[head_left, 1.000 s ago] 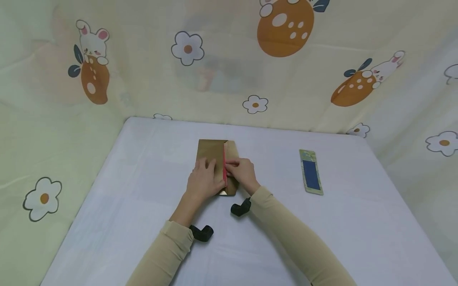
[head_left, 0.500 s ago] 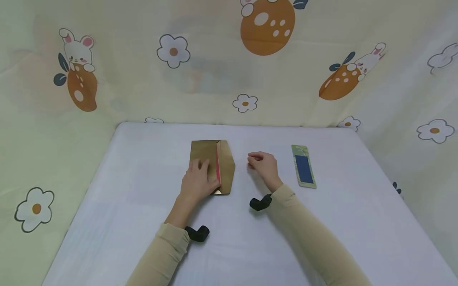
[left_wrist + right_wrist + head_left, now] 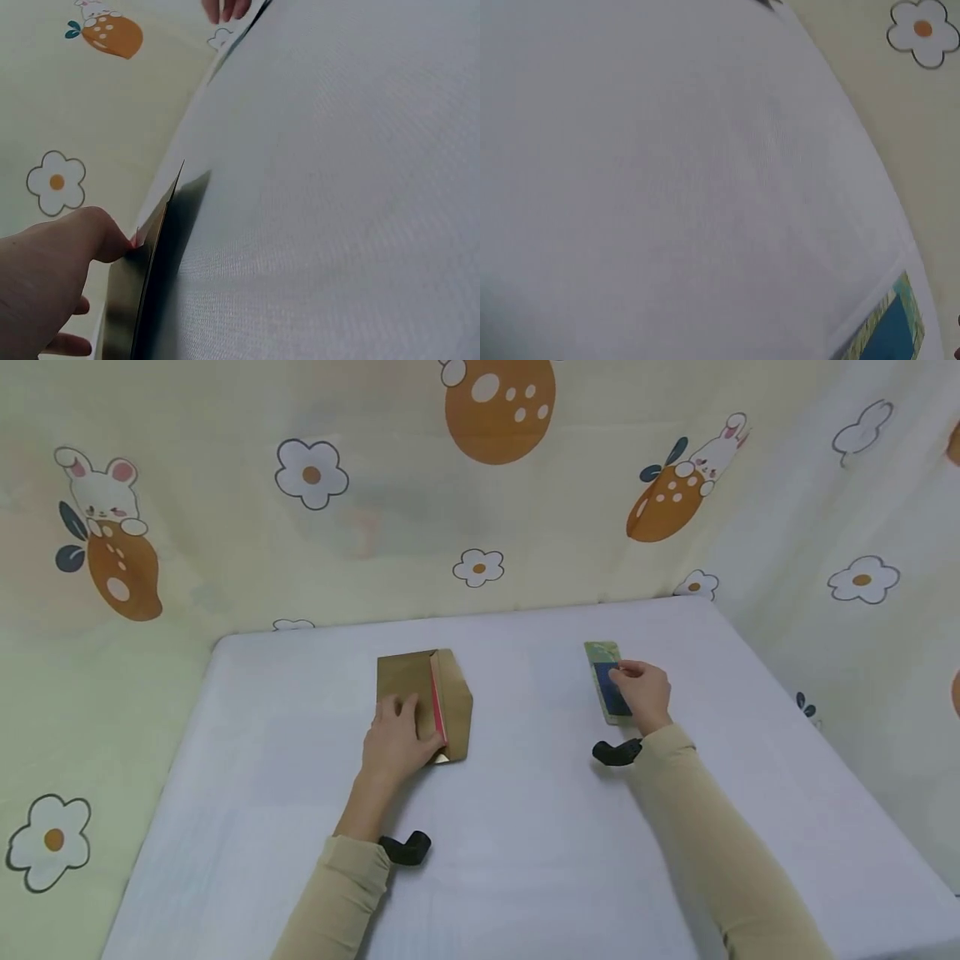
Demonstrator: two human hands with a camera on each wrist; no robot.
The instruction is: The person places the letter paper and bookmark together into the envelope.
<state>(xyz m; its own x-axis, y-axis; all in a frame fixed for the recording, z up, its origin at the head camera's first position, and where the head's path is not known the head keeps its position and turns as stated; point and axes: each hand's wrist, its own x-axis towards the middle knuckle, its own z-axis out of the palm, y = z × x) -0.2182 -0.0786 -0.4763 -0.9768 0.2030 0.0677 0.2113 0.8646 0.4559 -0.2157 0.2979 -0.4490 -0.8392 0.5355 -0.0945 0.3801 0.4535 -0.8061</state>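
A gold envelope (image 3: 401, 677) lies on the left half of the table, its flap (image 3: 457, 706) opened out to the right and a pink-red strip showing along its mouth. My left hand (image 3: 393, 747) holds it: the fingers spread over its front, the thumb at the mouth near the lower edge. In the left wrist view, the bent thumb (image 3: 101, 232) meets the pink edge. Farther right, a narrow green card (image 3: 602, 652) with a dark blue panel lies on the table. My right hand (image 3: 647, 693) is over its right side, fingers loosely curled, fingertips overlapping the blue panel.
A white cloth covers the table (image 3: 517, 827). Behind it hangs a cream curtain (image 3: 390, 568) printed with flowers and rabbits. Black camera mounts (image 3: 617, 752) stick out from both wrists, low over the cloth.
My right hand has left the envelope's mouth and moved right to the green card. The left hand stays on the envelope. The head view has turned right.
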